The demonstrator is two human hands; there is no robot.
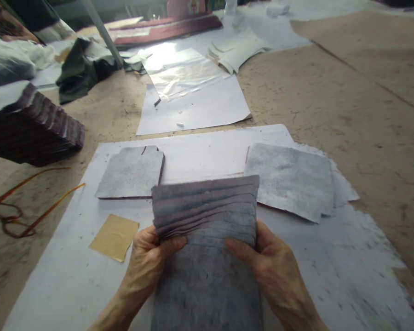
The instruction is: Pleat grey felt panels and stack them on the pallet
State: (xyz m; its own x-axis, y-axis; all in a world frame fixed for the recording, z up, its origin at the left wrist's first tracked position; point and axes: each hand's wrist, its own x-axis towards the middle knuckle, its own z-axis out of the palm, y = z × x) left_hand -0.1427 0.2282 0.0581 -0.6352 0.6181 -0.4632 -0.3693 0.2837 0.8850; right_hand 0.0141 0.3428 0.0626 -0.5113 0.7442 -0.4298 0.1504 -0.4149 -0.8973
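Both my hands hold a fanned stack of grey sheets (207, 239) low in the middle of the view. My left hand (148, 262) grips its left edge, thumb lying across the top sheet. My right hand (265, 266) grips the right edge, thumb likewise on top. The upper ends of the sheets are stepped, one edge behind another. Just beyond the stack lie a grey notched piece (131, 172) on the left and a larger grey piece (291, 179) on the right, both flat on white paper (331, 266).
A small gold-coloured scrap (114, 236) lies left of my left hand. Eyeglasses (17, 211) rest on the tan table at far left, near a dark stack of pieces (34, 131). Farther back are white sheets, clear plastic film (182, 73), folded white cards (234, 50) and dark cloth (79, 69).
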